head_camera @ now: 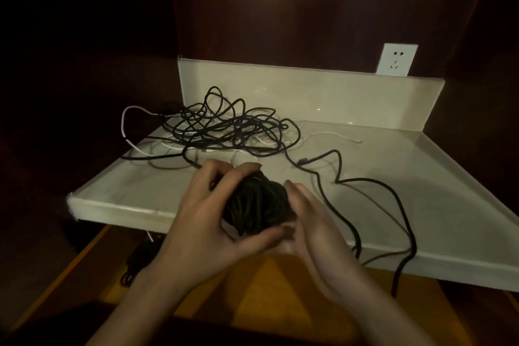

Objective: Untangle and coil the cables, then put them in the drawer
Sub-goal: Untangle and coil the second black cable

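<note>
A thick coil of black cable [257, 203] sits between my hands above the front edge of a pale shelf [393, 177]. My left hand [205, 219] grips the coil from the left, fingers curled over its top and thumb under it. My right hand [311, 222] cups the coil's right side with nearly straight fingers. The cable's loose tail [393, 194] runs right across the shelf and hangs over the front edge. A tangle of black cable [233, 126] and thin white cable [134, 112] lies at the back left of the shelf.
A white wall socket [396, 59] is on the dark wall above the shelf's raised back edge. Below the shelf is an orange-brown wooden surface [266, 298], with a dark cable bundle [137, 261] lying at its left. The surroundings are dark.
</note>
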A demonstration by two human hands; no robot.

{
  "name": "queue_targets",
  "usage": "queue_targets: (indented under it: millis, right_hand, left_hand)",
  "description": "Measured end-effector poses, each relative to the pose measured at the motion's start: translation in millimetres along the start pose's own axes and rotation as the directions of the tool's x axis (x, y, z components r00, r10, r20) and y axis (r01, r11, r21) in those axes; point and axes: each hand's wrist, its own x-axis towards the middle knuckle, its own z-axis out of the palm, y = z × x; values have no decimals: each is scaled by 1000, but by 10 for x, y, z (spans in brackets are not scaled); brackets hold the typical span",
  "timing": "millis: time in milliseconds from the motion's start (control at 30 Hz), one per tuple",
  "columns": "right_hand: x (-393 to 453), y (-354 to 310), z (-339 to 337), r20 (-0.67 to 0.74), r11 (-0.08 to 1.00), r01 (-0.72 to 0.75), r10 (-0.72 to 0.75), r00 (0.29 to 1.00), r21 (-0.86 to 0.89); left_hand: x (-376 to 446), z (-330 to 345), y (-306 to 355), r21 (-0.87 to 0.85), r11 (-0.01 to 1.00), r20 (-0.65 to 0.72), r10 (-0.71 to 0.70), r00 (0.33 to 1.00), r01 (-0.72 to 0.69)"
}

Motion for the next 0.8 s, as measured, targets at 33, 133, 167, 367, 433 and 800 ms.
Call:
queue_targets:
  millis: [33,133,167,367,433,800]
  right_hand:
    - [-24,48,9,31,997,-73,73,997,17]
    - [-144,146,92,165,995,-101,97,982,16]
    - [-180,194,114,172,997,-74,74,982,-4]
    - [-247,398,164,220,982,58,-18,975,-177]
    - [-259,467,124,259,951,123,-47,965,-284]
    - [280,1369,198,369,854,100,112,923,-510]
  left_hand:
    - [-83,20,-5,69,998,5,-8,1000,8]
    - [-331,56,-2,225,973,0,-44,999,43]
    - [-403,52,10,240,970,0,-49,999,47]
    - [-747,-207,-7,163,986,58,-52,997,42]
    - [-886,-306,-80,62,995,80,-82,993,77]
    - [-1201,-273,-908,180,854,579,-494,649,488]
